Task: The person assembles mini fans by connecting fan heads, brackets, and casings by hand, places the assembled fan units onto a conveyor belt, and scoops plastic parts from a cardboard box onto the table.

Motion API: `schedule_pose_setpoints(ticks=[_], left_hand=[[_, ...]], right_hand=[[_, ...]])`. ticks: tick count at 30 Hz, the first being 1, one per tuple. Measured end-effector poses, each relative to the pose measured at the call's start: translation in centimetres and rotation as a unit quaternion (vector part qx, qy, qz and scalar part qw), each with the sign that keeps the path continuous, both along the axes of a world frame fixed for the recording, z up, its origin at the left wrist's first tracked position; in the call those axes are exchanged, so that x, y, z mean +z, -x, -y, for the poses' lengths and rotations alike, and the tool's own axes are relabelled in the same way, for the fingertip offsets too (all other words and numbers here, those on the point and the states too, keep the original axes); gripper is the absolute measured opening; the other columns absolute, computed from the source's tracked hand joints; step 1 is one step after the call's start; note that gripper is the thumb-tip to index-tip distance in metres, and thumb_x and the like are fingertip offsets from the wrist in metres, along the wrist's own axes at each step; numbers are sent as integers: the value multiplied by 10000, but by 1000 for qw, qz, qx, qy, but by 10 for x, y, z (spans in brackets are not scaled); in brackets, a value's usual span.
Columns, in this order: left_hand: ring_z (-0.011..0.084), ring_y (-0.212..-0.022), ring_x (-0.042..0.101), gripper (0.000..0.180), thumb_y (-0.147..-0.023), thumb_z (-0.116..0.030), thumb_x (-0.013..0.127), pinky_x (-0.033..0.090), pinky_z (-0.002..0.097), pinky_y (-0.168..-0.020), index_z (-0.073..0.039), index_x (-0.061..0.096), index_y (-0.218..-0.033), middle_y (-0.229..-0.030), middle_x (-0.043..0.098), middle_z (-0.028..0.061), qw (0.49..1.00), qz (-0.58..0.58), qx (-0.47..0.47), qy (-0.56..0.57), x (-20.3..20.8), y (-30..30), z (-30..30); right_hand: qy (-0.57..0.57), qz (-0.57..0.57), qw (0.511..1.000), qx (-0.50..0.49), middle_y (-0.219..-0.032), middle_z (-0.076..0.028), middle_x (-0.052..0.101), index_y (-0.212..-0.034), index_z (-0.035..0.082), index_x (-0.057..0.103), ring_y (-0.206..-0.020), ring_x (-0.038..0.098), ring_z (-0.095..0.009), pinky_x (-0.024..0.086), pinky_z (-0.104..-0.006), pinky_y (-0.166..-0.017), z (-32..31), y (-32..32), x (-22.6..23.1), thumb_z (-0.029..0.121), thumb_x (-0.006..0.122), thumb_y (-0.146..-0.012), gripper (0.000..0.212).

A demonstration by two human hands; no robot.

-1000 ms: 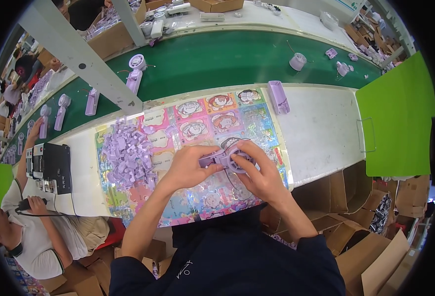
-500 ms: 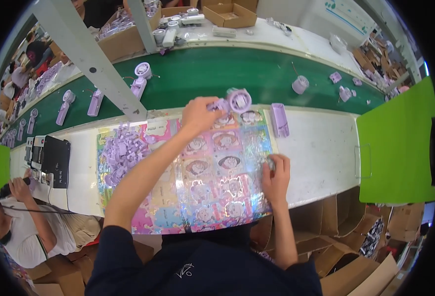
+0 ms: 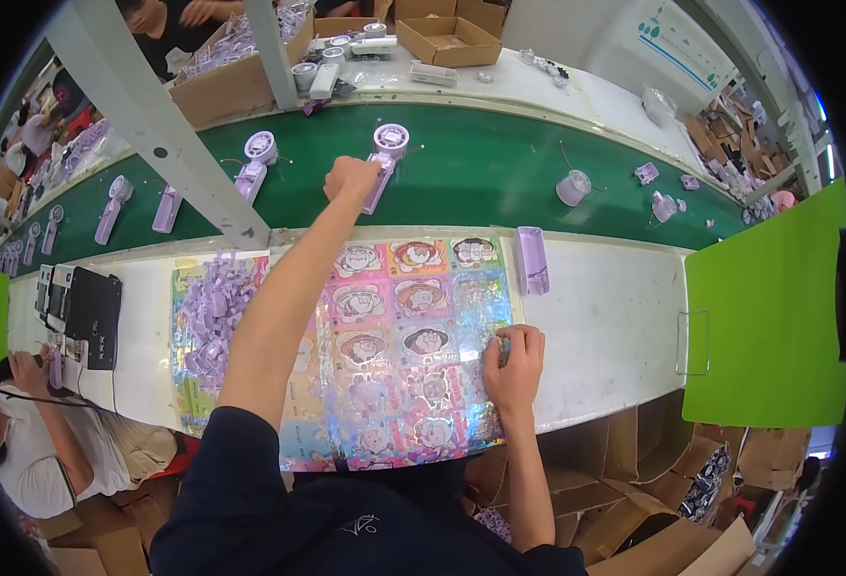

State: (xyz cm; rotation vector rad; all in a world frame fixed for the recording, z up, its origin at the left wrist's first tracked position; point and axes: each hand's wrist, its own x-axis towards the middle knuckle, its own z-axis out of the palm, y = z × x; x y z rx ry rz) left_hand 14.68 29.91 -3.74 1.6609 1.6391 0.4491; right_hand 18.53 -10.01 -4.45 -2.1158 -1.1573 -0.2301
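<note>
My left hand reaches out over the green conveyor belt. Its fingers are closed at the handle of a light purple handheld fan, whose round head points away from me. My right hand rests curled on the right edge of a shiny mat printed with cartoon pictures. Whatever those fingers hold, if anything, is hidden. Just beyond the mat's upper right corner lies an empty purple handle shell. A heap of small purple plastic parts covers the mat's left side, partly behind my left forearm.
More purple fans lie along the belt to the left. A clear-purple round part sits farther right on it. A metal post rises at the belt's near edge. A green panel stands right; a co-worker sits left beside a black device.
My left hand has moved away from me and left, carrying the fan from above the mat onto the belt. My right hand stays at the mat's edge. The view has shifted slightly.
</note>
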Motion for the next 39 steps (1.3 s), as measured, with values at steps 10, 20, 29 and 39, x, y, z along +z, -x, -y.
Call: schedule_pose_setpoints(ticks=[10, 20, 29, 39], left_hand=[[304, -871, 691, 233, -792, -278, 759, 539, 421, -794, -93, 721, -930, -910, 724, 118, 969, 92, -121, -196, 14, 71, 20], [339, -898, 634, 235, -859, -232, 712, 506, 469, -764, -33, 670, -976, -893, 637, 134, 841, -29, -361, -401, 16, 174, 168], [300, -727, 617, 87, -805, -93, 697, 502, 409, -651, -46, 624, -813, -757, 620, 105, 825, 67, -380, -412, -11, 153, 204], [290, -698, 616, 91, -773, -78, 702, 506, 402, -630, -42, 619, -788, -739, 616, 101, 825, 69, -378, -414, -11, 157, 199]], right_hand=[[-4, -8, 1000, 6, -1028, -162, 589, -950, 5, 615, -974, 556, -361, 472, -448, -844, -1, 5, -1, 29, 681, -810, 157], [-8, 33, 999, 15, -991, -136, 592, -942, 24, 615, -927, 562, -341, 461, -440, -824, 4, 2, 0, 28, 676, -819, 137], [-33, 127, 980, 147, -869, -93, 603, -871, 56, 631, -789, 583, -318, 470, -439, -753, 7, -26, 16, 26, 694, -761, 130], [137, 323, 923, 156, -978, -144, 604, -980, 50, 633, -981, 590, -329, 503, -418, -845, -112, -225, 74, 37, 651, -767, 214]])
